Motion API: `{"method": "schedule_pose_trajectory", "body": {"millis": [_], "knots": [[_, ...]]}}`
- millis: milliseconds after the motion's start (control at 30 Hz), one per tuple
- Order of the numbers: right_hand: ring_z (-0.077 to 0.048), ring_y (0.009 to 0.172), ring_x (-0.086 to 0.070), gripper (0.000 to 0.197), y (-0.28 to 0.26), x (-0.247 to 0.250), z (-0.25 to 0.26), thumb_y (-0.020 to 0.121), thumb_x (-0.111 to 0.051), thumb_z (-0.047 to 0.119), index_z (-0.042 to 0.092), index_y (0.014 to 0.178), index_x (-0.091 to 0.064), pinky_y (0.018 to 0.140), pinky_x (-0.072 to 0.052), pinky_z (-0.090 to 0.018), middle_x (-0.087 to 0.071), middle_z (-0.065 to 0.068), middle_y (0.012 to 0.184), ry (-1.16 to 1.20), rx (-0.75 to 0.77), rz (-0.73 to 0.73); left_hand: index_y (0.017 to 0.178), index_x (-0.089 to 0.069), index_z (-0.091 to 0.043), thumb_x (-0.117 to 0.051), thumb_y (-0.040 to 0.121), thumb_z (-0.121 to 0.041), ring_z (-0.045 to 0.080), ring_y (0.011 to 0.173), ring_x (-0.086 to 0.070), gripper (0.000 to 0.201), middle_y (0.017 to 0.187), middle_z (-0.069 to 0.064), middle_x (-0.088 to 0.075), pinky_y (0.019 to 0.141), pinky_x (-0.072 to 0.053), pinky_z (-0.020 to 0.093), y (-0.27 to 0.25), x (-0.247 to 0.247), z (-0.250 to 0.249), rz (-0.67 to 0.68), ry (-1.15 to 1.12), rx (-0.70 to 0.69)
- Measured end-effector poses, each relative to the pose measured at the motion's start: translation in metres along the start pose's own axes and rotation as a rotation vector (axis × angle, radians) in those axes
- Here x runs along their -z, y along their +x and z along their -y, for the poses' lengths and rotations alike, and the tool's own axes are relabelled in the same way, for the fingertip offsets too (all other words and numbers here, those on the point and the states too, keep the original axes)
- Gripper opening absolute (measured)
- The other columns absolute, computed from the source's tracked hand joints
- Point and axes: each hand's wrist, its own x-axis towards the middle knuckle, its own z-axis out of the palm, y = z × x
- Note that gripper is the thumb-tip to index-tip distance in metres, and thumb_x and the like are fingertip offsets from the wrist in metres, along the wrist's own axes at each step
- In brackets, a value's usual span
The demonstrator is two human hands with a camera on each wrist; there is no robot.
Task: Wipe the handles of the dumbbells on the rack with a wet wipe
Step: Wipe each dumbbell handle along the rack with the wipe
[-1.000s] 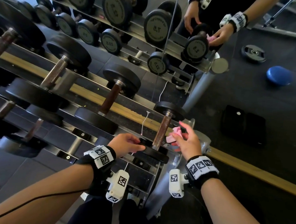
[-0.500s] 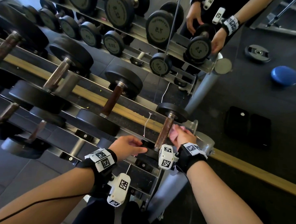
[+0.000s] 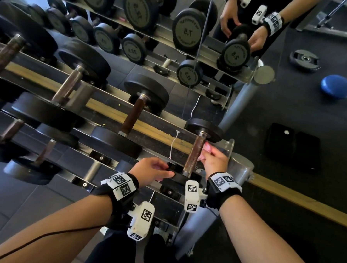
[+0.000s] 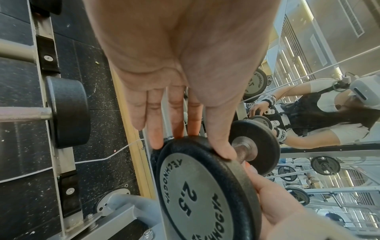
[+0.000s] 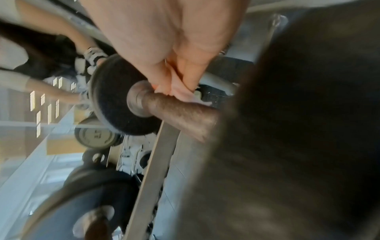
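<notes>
R hand clenched round a pink wet wipe, pressing it vs the rusty handle of the 2.5 dumbbell. L hand has thumb and fingers gripping the rim of that dumbbell's near plate, thumb over the edge. Dumbbell sits at the far right end of the rack, top tier, far plate by the end post. Bigger dumbbells left of it. Mirror behind the rack; blue disc on the floor beyond it.
</notes>
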Motion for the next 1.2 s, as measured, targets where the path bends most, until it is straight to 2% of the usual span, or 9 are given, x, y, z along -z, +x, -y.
{"method": "schedule_pose_trajectory", "body": {"millis": [133,200,333,433,533,700,933,1067,1200], "knots": [[0.010,0.084,-0.067,0.034,-0.020,0.007,-0.011,0.093,-0.065,0.013,0.046,0.091,-0.072,0.075,-0.050,-0.016,-0.073,0.022,0.088,-0.093,0.001,0.065,0.102,-0.069,-0.027,-0.083,0.073,-0.041,0.005,0.081,-0.072,0.036,0.095,-0.007,-0.075,0.072,-0.052,0.021,0.000,0.001,-0.001,-0.003,0.004,-0.001],[0.007,0.082,-0.068,0.030,-0.026,0.015,-0.018,0.090,-0.067,0.008,0.038,0.096,-0.068,0.067,-0.049,-0.012,-0.073,0.015,0.090,-0.137,-0.011,0.118,0.104,-0.068,-0.026,-0.083,0.074,-0.040,0.004,0.081,-0.072,0.036,0.095,-0.007,-0.075,0.072,-0.051,0.020,0.000,0.001,-0.003,0.007,0.011,0.003],[-0.022,0.094,-0.071,0.023,-0.011,0.028,-0.009,0.089,-0.065,-0.004,0.018,0.095,-0.064,0.075,-0.058,-0.031,-0.072,-0.007,0.100,-0.045,-0.200,0.173,0.104,-0.068,-0.028,-0.081,0.076,-0.041,-0.002,0.079,-0.070,0.033,0.095,-0.009,-0.074,0.069,-0.048,0.016,-0.001,0.002,-0.007,0.024,0.068,0.000],[-0.021,0.094,-0.071,0.022,0.007,0.026,0.001,0.094,-0.057,-0.004,0.014,0.103,-0.066,0.074,-0.058,-0.031,-0.071,-0.010,0.107,0.271,-0.291,0.104,0.104,-0.067,-0.028,-0.080,0.076,-0.040,-0.001,0.080,-0.069,0.033,0.095,-0.009,-0.073,0.068,-0.048,0.015,-0.002,0.001,-0.011,0.027,0.086,0.007],[-0.024,0.098,-0.070,0.023,0.010,0.011,0.001,0.098,-0.050,-0.003,0.005,0.111,-0.067,0.085,-0.057,-0.036,-0.070,-0.022,0.112,0.287,-0.228,0.140,0.105,-0.067,-0.025,-0.081,0.076,-0.038,0.000,0.079,-0.070,0.034,0.096,-0.008,-0.073,0.067,-0.048,0.014,-0.003,0.001,-0.012,0.023,0.064,0.020],[-0.022,0.106,-0.069,0.029,-0.017,0.006,-0.017,0.099,-0.048,-0.002,0.013,0.112,-0.070,0.093,-0.055,-0.036,-0.073,-0.011,0.113,0.233,-0.211,0.133,0.107,-0.067,-0.020,-0.082,0.077,-0.034,0.005,0.080,-0.070,0.036,0.097,-0.004,-0.072,0.063,-0.049,0.013,-0.004,0.001,-0.014,0.024,0.047,0.016],[-0.031,0.096,-0.072,0.035,-0.025,0.036,-0.018,0.086,-0.059,-0.008,0.019,0.078,-0.079,0.091,-0.056,-0.049,-0.077,-0.010,0.094,-0.103,-0.245,0.239,0.109,-0.065,-0.017,-0.080,0.079,-0.030,0.012,0.086,-0.071,0.036,0.104,0.001,-0.071,0.065,-0.050,0.017,-0.007,0.000,-0.016,0.039,-0.006,0.029],[-0.026,0.085,-0.075,0.022,-0.005,0.030,-0.006,0.092,-0.055,-0.006,0.010,0.096,-0.069,0.066,-0.061,-0.035,-0.073,-0.016,0.103,0.184,-0.348,0.087,0.109,-0.064,-0.016,-0.080,0.080,-0.029,0.014,0.090,-0.071,0.035,0.106,0.001,-0.071,0.065,-0.050,0.017,-0.008,0.000,-0.017,0.042,-0.024,0.045],[-0.023,0.093,-0.073,0.027,-0.011,0.003,-0.006,0.097,-0.052,0.001,0.015,0.108,-0.073,0.079,-0.059,-0.037,-0.074,-0.010,0.107,0.237,-0.262,0.105,0.108,-0.064,-0.018,-0.080,0.079,-0.032,0.011,0.087,-0.071,0.035,0.106,-0.002,-0.070,0.061,-0.050,0.014,-0.009,0.000,-0.018,0.034,-0.011,0.048]]}}
